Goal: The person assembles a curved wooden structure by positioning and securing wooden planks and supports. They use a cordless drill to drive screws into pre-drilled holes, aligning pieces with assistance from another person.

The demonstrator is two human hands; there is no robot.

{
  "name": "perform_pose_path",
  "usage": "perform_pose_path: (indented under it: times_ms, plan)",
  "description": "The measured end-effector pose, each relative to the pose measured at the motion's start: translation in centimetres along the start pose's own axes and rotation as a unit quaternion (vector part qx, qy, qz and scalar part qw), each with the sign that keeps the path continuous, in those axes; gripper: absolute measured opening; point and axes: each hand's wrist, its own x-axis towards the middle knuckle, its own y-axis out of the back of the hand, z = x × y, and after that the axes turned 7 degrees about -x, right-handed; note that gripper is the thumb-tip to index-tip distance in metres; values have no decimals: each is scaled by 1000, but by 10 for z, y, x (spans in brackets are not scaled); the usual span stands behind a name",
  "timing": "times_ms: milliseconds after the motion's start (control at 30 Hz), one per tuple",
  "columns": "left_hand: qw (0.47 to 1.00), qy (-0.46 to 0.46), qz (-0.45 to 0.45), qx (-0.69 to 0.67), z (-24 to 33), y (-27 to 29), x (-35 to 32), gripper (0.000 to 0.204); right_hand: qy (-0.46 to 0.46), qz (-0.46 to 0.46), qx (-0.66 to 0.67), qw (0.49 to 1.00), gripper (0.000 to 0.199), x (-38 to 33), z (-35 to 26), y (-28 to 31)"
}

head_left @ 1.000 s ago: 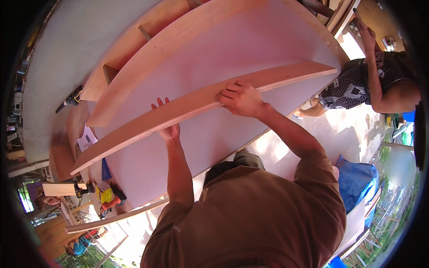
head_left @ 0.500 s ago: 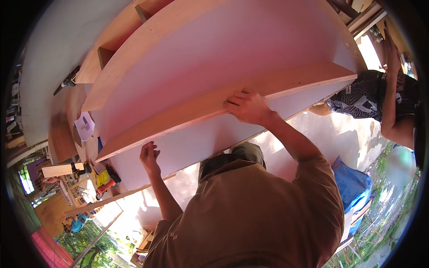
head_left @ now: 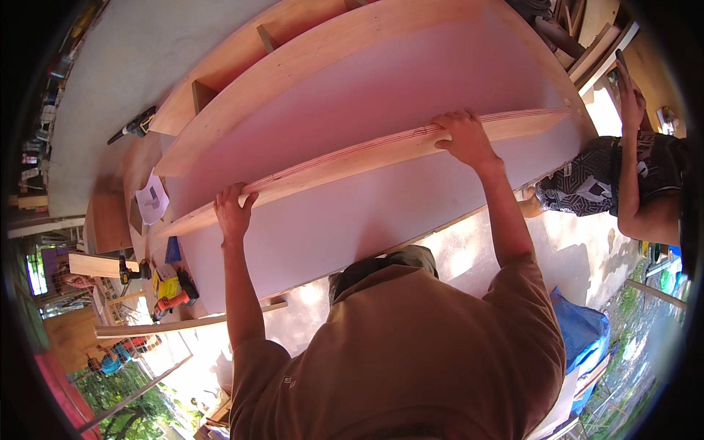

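Note:
A long plywood board stands on edge across a wide pale panel in front of me. Its layered top edge faces up and its near face shows. Toward its left end, my left hand grips that edge, fingers over the far side and thumb on the near side. Farther right, my right hand holds the same edge in a similar way, with its fingertips partly hidden behind the board. Beyond it, a curved plywood frame with short dividers lies along the panel's far side.
At the left are an orange power drill, a dark drill, another black tool and a paper sheet. Another person stands at the right, one hand raised. A blue tarp lies at lower right.
The board has turned from leaning toward me to upright, its top edge now farther away. My left hand has risen and taken hold of it; my right hand has shifted right along it.

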Motion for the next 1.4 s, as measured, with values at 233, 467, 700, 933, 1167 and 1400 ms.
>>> perform_pose_path:
  times_ms: [233,467,700,933,1167,1400]
  plan:
    - [996,16,-81,-37,1,3,8,31,-24,25,44,998,35,-24,61,10]
    - [998,3,-34,-55,40,21,-65,28,-16,16,34,999,35,-69,76,45]
    - [993,80,-49,-66,91,15,-112,30,-19,-59,41,997,35,-75,104,35]
    - [990,29,-65,-122,65,25,-115,32,-17,-123,-13,992,48,-56,77,33]
    - [992,100,-46,-54,-1,54,-152,40,98,-192,4,977,53,-28,-49,17]
    - [988,131,0,-78,-44,67,-180,58,142,-241,108,954,51,-15,-212,-9]
